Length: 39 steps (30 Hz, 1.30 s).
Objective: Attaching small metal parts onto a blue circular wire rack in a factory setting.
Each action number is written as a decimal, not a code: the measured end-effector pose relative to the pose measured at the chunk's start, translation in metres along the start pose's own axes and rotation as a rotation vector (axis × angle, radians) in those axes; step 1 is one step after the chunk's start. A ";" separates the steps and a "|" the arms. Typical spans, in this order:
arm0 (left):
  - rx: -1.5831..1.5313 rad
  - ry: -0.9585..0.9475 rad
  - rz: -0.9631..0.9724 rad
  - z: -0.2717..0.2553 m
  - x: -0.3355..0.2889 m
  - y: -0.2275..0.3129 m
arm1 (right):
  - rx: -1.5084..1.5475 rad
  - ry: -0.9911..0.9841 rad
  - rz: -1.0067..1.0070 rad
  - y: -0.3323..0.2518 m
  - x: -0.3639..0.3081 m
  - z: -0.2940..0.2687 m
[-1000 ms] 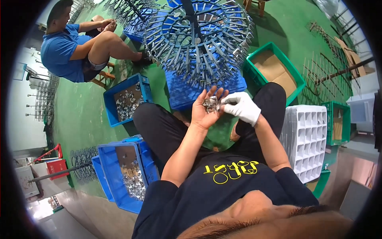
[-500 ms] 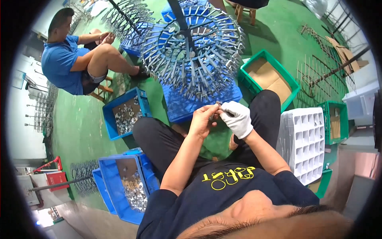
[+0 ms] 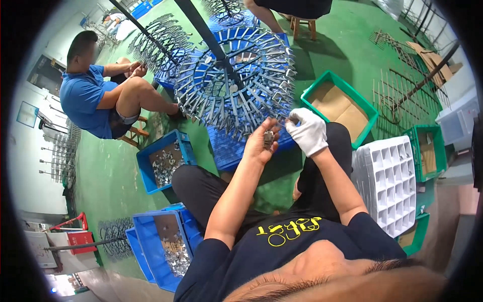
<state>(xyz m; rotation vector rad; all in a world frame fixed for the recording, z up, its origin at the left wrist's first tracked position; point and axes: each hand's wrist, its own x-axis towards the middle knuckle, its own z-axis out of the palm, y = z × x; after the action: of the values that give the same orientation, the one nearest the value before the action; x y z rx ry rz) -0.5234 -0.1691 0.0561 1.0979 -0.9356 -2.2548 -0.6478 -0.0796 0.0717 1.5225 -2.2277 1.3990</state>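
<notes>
Green floor lies under the rack (image 3: 236, 83). My left hand (image 3: 261, 143) clutches small metal clips (image 3: 268, 138) just below the rack. My gloved right hand (image 3: 308, 132) (nearer the rim) pinches something tiny there; I cannot tell what.

A glossy green painted floor (image 3: 347, 55) fills the scene. A small wooden stool (image 3: 302, 25) stands at the far end and another low wooden stool (image 3: 135, 135) at far left. A pale wall (image 3: 35, 176) runs along the left side.
</notes>
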 end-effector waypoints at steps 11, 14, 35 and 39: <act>-0.245 0.258 0.068 0.022 0.027 -0.002 | 0.131 0.179 0.004 0.014 0.002 0.023; -0.217 0.298 0.119 0.023 0.029 -0.006 | 0.130 0.178 -0.011 0.017 0.003 0.026; -0.299 0.337 0.204 0.030 0.032 -0.010 | -0.062 0.167 -0.103 0.019 0.009 0.036; -0.307 0.333 0.197 0.029 0.034 -0.010 | -0.044 0.156 -0.074 0.015 0.012 0.035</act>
<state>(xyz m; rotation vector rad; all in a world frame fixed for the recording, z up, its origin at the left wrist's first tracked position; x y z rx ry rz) -0.5670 -0.1734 0.0447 1.1379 -0.5175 -1.9004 -0.6521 -0.1119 0.0492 1.4146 -2.0756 1.3870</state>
